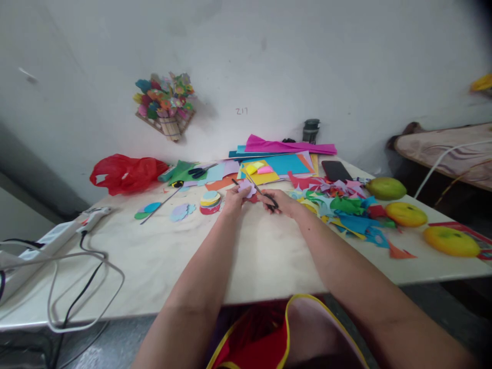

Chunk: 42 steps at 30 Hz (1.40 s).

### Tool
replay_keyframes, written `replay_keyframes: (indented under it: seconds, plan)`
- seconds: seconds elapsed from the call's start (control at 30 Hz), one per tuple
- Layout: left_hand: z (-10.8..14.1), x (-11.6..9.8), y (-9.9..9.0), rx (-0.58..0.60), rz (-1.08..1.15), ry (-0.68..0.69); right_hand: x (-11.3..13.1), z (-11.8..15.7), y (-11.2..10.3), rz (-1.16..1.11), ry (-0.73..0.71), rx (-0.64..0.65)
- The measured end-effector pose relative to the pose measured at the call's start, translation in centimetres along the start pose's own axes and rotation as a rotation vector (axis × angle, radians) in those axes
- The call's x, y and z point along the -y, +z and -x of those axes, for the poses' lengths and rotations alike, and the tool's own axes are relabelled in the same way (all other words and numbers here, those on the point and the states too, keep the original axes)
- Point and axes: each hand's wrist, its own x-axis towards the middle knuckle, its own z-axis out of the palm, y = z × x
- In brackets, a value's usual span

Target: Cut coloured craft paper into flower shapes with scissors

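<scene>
Near the middle of the table, my left hand (234,199) is closed on a lilac paper piece (248,188) with a scalloped edge. My right hand (282,203) grips black-handled scissors (273,202), their blades pointing up and left to the lilac paper. Whether the blades touch the paper is too small to tell. Left of my left hand lies a stack of round paper pieces (210,201), and further left are light blue and lilac scalloped pieces (180,211). Just beyond my hands, yellow and pink pads (259,168) rest on coloured sheets (290,165).
Colourful paper scraps (348,207), a phone (335,171) and three yellow-green fruits (406,213) lie on the right. A red plastic bag (128,173), a second pair of scissors (197,172), a power strip (54,238) and loose cables are on the left. The wall (269,66) stands behind.
</scene>
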Motion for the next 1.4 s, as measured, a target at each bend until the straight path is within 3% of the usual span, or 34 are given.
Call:
replay_keyframes:
  seconds: [0.77,1.4]
  plan:
    - [0.0,-0.1,0.3,-0.023,0.011,0.001,-0.1,-0.1,0.1,0.037,-0.007,-0.026]
    - [0.2,-0.3,0.2,-0.023,-0.071,-0.014,1.4,0.8,0.9,-0.054,0.039,-0.043]
